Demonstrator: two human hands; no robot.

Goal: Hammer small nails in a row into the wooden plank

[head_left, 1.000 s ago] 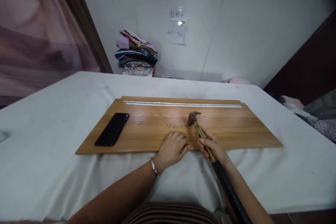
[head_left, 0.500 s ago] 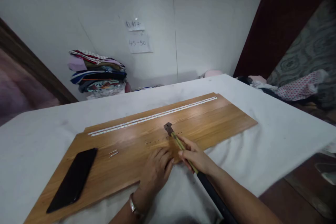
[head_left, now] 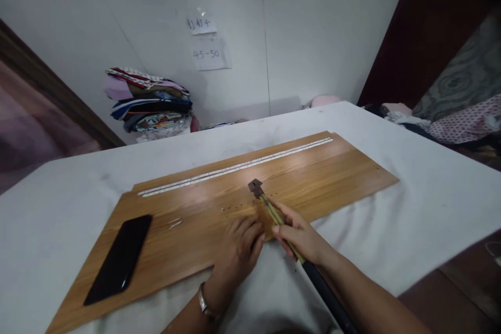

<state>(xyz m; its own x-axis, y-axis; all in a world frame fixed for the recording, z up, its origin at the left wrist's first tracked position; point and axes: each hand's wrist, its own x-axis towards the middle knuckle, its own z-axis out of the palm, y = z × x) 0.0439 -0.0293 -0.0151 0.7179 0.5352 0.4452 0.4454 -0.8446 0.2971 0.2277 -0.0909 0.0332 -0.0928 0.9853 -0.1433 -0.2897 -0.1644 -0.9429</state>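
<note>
Your right hand (head_left: 303, 237) grips the hammer (head_left: 279, 219) over the nail row, while your left (head_left: 240, 248) lies ungripping near the board's front edge, probably steadying it

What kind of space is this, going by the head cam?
Probably a room in a home, perhaps a bedroom: folded clothes are stacked against the wall, a pink curtain hangs at the left, and a white cloth covers the work surface.

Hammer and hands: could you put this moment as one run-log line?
right hand: gripping hammer | left hand: on board | phone: on board, left side | thin pieces: on board, right of phone
</note>
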